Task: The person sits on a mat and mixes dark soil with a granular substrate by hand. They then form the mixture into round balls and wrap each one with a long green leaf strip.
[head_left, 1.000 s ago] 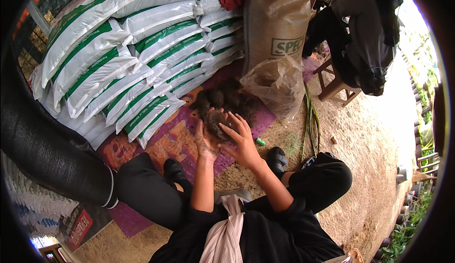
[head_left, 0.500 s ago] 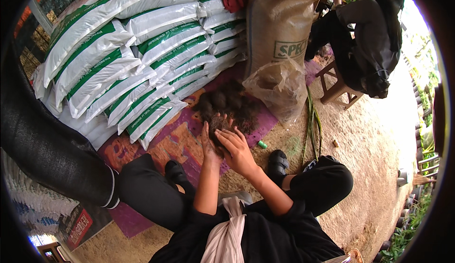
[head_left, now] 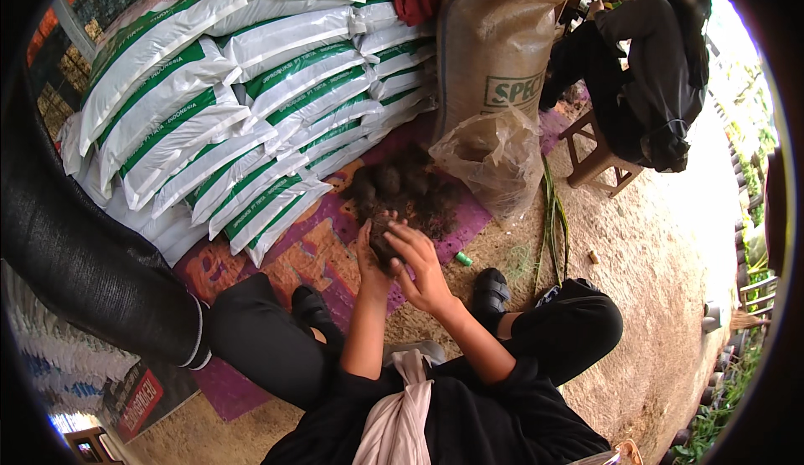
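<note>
Between my two hands is a dark brown ball (head_left: pixel 383 239) of fibrous, soil-like stuff. My left hand (head_left: pixel 368 257) cups it from the left side. My right hand (head_left: pixel 425 271) lies against its right side with the fingers bent over it, and covers part of it. Just beyond my hands, several similar dark balls (head_left: pixel 389 182) sit close together on a purple patterned sheet (head_left: pixel 289 251). Loose dark fibre (head_left: pixel 435 212) is scattered around them.
White sacks with green bands (head_left: pixel 293 84) are stacked at the far left. A tall tan sack (head_left: pixel 490 46) stands ahead, a crumpled clear plastic bag (head_left: pixel 494 151) against it. A black roll (head_left: pixel 92 256) lies left. Another person (head_left: pixel 649 71) sits on a brown stool (head_left: pixel 599 155).
My right hand has shifted and its fingers have lifted and bent more, so more of the dark ball's surface shows. The other person's arm has moved slightly.
</note>
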### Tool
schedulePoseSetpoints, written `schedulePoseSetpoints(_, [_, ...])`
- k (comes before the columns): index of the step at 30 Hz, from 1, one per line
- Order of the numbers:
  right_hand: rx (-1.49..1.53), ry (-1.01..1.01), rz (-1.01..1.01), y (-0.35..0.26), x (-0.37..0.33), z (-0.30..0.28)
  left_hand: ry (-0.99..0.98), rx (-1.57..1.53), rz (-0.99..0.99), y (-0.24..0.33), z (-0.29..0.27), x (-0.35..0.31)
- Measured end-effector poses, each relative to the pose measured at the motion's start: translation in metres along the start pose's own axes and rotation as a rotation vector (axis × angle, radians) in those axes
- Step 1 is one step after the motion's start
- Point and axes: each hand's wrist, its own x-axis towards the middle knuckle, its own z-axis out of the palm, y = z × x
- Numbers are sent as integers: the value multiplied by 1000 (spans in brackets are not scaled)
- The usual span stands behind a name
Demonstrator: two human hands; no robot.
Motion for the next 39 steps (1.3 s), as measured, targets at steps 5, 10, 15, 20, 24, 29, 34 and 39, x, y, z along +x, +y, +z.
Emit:
schedulePoseSetpoints(5, [-276, -37, 136, 21, -10, 10, 38, 132, -39, -35, -5, -1])
schedulePoseSetpoints(10, [-203, -16, 164, 37, -29, 22, 70, 159, -66, -46, -20, 1])
schedulePoseSetpoints(15, [-191, -75, 188, 37, -25, 24, 125, 118, -89, -38, -5, -9])
schedulePoseSetpoints(20, [-133, -38, 215, 31, -25, 17, 153, 75, -42, -29, -15, 0])
schedulePoseSetpoints(24, [-144, -1, 244, 15, -21, -24, 142, 80, -70, -34, -15, 8])
schedulePoseSetpoints(29, [-172, 251, 264, -29, -28, -149, 171, 29, -220, -63, 11, 20])
schedulePoseSetpoints(34, [-237, 722, 324, -36, -67, -259, -35, -62, -465, -110, 71, 48])
schedulePoseSetpoints(39, [69, 984, 394, 30, -134, -294, -194, -49, -608, -155, 114, 84])
